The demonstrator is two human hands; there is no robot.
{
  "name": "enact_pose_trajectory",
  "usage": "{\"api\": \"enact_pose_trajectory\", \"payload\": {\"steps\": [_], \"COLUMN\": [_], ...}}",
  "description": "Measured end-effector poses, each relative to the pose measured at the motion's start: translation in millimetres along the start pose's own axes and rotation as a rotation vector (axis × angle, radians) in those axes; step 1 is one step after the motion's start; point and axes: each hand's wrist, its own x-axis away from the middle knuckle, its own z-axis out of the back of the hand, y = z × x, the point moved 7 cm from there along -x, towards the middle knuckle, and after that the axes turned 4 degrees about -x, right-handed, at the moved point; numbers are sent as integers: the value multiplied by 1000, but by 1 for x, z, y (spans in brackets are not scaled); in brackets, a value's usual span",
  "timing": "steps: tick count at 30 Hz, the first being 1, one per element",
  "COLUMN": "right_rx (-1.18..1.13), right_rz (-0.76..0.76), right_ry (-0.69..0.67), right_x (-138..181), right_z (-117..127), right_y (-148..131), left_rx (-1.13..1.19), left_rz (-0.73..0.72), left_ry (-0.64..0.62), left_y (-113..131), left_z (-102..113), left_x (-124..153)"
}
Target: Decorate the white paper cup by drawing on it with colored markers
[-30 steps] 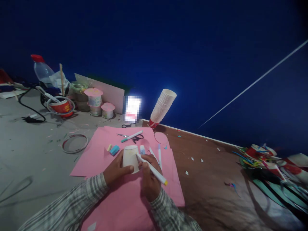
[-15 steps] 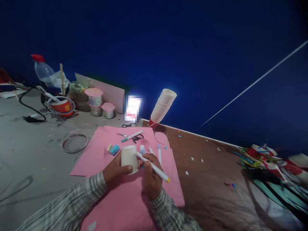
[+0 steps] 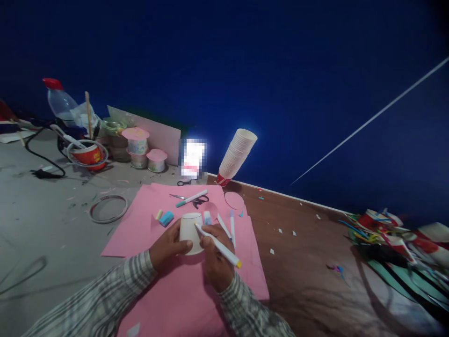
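Note:
My left hand [image 3: 169, 248] is closed around the side of a plain white paper cup [image 3: 191, 233], its thumb across the front. The cup is upside down, narrow end up, held above pink paper sheets [image 3: 175, 299]. Between the fingers of my right hand [image 3: 218, 257] is a white marker [image 3: 223, 251] with a yellow end; its tip is at the cup's right side. Just behind the cup lie a blue piece [image 3: 166, 218], a teal-ended marker [image 3: 191, 198], scissors [image 3: 199, 201] and a blue-capped marker [image 3: 232, 227].
A tall leaning stack of paper cups [image 3: 236, 154] stands by the blue wall. At left are a tape roll [image 3: 108, 209], pink-topped cups [image 3: 156, 160], a red cup [image 3: 90, 157] and a bottle [image 3: 61, 103]. Scraps and a green tray [image 3: 389, 281] are at right.
The marker's tip has moved left and slightly down over the cup's side. The cup has shifted a little to the right in my left hand.

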Motion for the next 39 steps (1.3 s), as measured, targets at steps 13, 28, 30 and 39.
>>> {"api": "enact_pose_trajectory", "payload": {"steps": [13, 28, 30, 39], "right_rx": [-9, -1, -7, -67], "right_rz": [31, -65, -71, -195], "right_ry": [-17, -27, -14, 73], "right_x": [-1, 0, 0, 0], "right_z": [-2, 0, 0, 6], "right_y": [0, 5, 7, 26], "left_rx": [-51, -17, -22, -5], "left_rz": [5, -17, -24, -3], "left_ry": [-20, -29, -23, -25], "left_y": [1, 8, 8, 7], "left_z": [-1, -6, -5, -2], "left_x": [0, 1, 1, 1]}}
